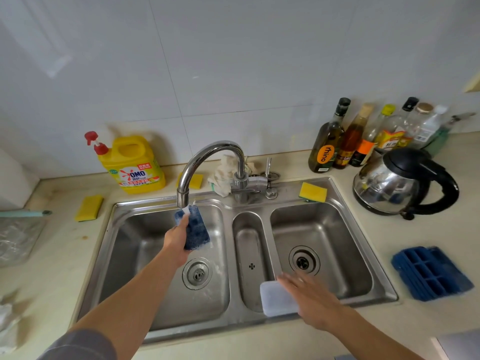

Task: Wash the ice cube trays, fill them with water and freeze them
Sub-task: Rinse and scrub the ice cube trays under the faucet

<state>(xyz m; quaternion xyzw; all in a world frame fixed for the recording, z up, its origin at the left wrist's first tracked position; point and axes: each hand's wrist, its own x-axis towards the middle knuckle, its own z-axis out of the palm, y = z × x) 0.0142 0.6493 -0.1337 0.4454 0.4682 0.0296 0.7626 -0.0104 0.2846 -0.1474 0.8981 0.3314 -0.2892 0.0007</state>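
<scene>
The left hand [176,239] holds a blue sponge [196,228] right under the faucet [207,157], with its fingers curled around it. Water seems to hit the sponge, so it could splash out of the sink [166,331]. The wet sponge could also slip and drop.

The right hand [311,300] is blurry. Its fingers look straight and rest on a white flat piece [275,298] at the sink's front edge. A push could tip the piece into the small middle bowl.

The blue ice cube trays [431,272] sit on the counter [415,229], right of the sink, not washed yet.
</scene>
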